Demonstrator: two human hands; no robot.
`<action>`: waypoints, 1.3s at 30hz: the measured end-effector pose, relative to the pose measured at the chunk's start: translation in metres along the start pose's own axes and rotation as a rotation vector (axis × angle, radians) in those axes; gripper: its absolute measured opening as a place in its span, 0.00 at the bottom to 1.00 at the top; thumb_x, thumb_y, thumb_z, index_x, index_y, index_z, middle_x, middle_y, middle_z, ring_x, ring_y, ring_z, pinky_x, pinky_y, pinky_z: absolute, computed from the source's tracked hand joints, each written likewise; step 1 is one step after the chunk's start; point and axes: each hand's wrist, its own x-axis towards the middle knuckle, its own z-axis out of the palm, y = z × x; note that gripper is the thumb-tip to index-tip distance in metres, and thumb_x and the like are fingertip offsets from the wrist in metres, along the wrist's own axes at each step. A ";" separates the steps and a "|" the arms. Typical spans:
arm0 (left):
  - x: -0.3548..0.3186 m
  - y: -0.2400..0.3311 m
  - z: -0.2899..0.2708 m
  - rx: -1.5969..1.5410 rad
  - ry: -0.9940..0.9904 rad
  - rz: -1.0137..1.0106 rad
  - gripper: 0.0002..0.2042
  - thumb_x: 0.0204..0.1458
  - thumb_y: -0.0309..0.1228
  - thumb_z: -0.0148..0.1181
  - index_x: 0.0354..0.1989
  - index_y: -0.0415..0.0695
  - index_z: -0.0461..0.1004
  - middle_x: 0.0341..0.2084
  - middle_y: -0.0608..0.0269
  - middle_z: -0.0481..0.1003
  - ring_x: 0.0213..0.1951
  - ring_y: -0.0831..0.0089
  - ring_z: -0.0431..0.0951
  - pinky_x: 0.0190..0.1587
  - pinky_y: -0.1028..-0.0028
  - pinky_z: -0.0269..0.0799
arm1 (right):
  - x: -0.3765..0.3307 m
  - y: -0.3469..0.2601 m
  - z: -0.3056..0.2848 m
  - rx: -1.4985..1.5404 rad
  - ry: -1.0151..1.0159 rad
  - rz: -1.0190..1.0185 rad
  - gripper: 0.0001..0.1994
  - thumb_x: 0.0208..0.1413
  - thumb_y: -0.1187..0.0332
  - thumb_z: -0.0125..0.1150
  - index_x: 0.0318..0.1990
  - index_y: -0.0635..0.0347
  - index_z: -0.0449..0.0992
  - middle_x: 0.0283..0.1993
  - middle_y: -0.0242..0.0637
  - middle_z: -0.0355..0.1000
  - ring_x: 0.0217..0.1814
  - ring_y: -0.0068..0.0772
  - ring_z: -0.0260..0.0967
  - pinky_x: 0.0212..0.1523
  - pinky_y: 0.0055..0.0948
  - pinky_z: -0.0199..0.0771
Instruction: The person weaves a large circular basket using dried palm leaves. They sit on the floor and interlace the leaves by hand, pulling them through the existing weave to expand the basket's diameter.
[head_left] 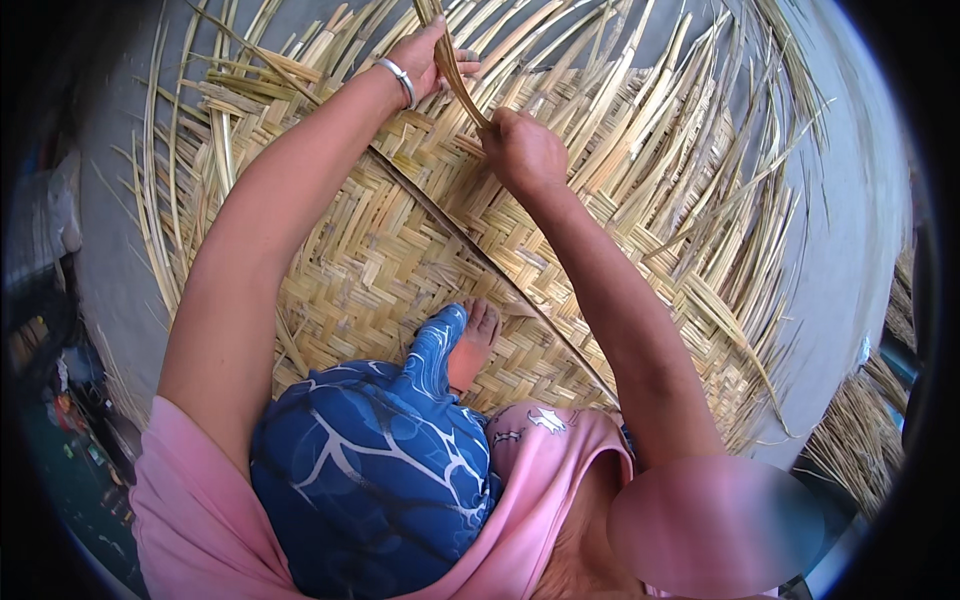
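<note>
A woven mat of flat, pale yellow reed strips point(380, 260) spreads beneath me, its far and right sides ending in loose, unwoven strips. Both hands are on a bundle of long reed strips point(458, 88) raised over the far part of the mat. My right hand point(525, 152) is closed in a fist round its lower end. Farther up, my left hand point(432, 62), a silver bangle on its wrist, has the strips between its thumb and partly stretched fingers. The top of the bundle runs out of view.
A thin dark stick point(480, 258) lies slantwise across the mat. My bare foot point(475, 345) rests on the weave beside my blue patterned clothing. Grey floor point(850, 180) surrounds the mat. Bundled dry stalks point(855, 440) lie at the right, and mixed clutter point(85, 400) at the left.
</note>
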 end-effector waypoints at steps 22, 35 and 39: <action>0.046 -0.012 0.004 1.462 0.084 0.417 0.16 0.38 0.35 0.66 0.35 0.40 0.75 0.32 0.53 0.76 0.35 0.60 0.76 0.40 0.69 0.71 | -0.012 0.001 -0.006 0.290 0.180 0.184 0.09 0.46 0.62 0.55 0.30 0.57 0.71 0.27 0.47 0.73 0.32 0.51 0.71 0.34 0.44 0.69; 0.027 -0.020 0.040 1.735 -0.055 0.255 0.10 0.38 0.30 0.61 0.31 0.41 0.76 0.29 0.50 0.76 0.35 0.56 0.76 0.39 0.66 0.71 | -0.018 0.005 -0.005 0.381 0.178 0.157 0.10 0.47 0.62 0.56 0.31 0.57 0.71 0.27 0.47 0.73 0.32 0.50 0.71 0.35 0.43 0.68; 0.021 -0.007 0.056 1.706 -0.096 0.174 0.14 0.36 0.34 0.64 0.27 0.35 0.76 0.27 0.45 0.76 0.32 0.54 0.77 0.36 0.64 0.73 | -0.022 0.006 -0.007 0.440 0.176 0.169 0.10 0.47 0.62 0.56 0.32 0.58 0.71 0.27 0.47 0.73 0.32 0.50 0.71 0.35 0.42 0.68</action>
